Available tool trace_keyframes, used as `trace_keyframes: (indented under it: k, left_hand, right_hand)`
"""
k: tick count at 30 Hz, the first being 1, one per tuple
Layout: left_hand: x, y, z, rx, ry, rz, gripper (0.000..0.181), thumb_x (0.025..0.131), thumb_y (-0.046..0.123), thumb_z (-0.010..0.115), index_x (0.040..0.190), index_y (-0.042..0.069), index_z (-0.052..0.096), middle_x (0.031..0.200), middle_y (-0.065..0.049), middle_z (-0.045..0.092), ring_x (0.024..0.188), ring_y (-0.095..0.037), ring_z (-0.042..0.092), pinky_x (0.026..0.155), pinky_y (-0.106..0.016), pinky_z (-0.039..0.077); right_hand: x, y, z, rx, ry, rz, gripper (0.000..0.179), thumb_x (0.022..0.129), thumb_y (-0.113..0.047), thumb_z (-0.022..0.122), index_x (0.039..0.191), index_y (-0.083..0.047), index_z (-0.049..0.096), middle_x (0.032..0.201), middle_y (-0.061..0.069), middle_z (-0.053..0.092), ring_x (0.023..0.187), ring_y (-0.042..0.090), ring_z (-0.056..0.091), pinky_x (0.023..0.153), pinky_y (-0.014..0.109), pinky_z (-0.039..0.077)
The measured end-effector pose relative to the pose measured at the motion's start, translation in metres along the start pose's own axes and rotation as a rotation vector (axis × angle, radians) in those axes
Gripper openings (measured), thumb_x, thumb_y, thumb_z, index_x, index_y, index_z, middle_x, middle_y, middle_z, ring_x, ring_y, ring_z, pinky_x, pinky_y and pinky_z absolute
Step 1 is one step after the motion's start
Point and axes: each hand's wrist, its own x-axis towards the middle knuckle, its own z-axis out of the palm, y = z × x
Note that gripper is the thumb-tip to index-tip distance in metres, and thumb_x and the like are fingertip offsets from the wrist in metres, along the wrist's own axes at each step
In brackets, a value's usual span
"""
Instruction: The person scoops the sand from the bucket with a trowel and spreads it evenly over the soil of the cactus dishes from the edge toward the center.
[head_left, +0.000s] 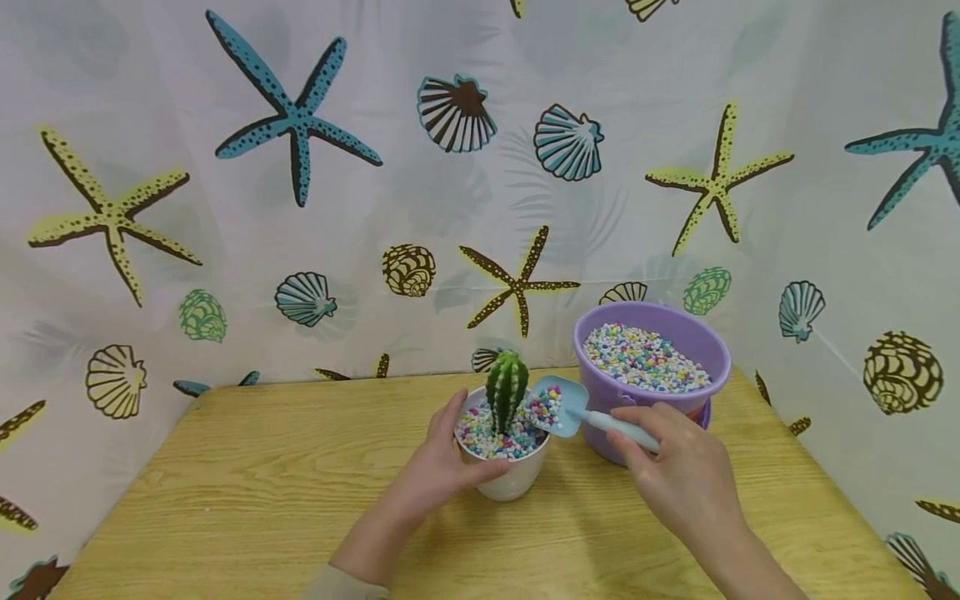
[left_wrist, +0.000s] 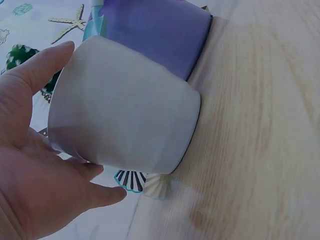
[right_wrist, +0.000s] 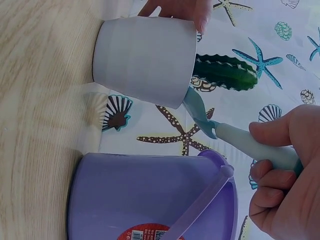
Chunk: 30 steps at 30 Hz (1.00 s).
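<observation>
Scoop at pot; bucket w/ red label, barcode, txt illeg.

From my head, one camera looks forward and down over the wooden tabletop toward the seashell-print cloth, the widest, farthest view. My left wrist's camera sits low, close before the white flowerpot, turned so the wooden tabletop fills the right. My right wrist's turns oppositely. Both share the white flowerpot and purple bucket.
</observation>
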Motion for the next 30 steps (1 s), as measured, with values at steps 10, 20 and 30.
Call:
trace_keyframes:
  k: [10,20,30]
  left_hand:
    - [0.002,0.000,0.007,0.064,0.064,0.016,0.132,0.080,0.045,0.102,0.177,0.010,0.019,0.173,-0.026,0.027,0.155,-0.050,0.037,0.125,-0.069,0.031]
    - [0.002,-0.002,0.004,0.061,0.019,0.025,0.130,0.082,0.043,0.100,0.178,0.014,0.017,0.177,-0.024,0.023,0.157,-0.052,0.033,0.126,-0.072,0.027]
    - [-0.001,0.002,0.011,0.114,0.055,0.022,0.132,0.080,0.048,0.101,0.177,0.010,0.019,0.173,-0.026,0.024,0.153,-0.052,0.041,0.123,-0.069,0.034]
  right_hand:
    - [-0.001,0.001,0.003,-0.031,0.053,-0.066,0.026,0.088,-0.014,0.094,0.112,-0.014,0.085,0.082,-0.010,0.062,0.067,0.005,0.051,0.056,0.028,0.045]
    - [-0.001,0.000,0.005,-0.052,0.079,-0.095,0.028,0.087,-0.013,0.095,0.113,-0.013,0.085,0.082,-0.008,0.062,0.065,0.004,0.049,0.054,0.027,0.043]
    - [-0.002,0.000,0.006,-0.087,0.108,-0.136,0.029,0.086,-0.013,0.096,0.112,-0.012,0.085,0.082,-0.007,0.061,0.063,0.005,0.049,0.052,0.026,0.043]
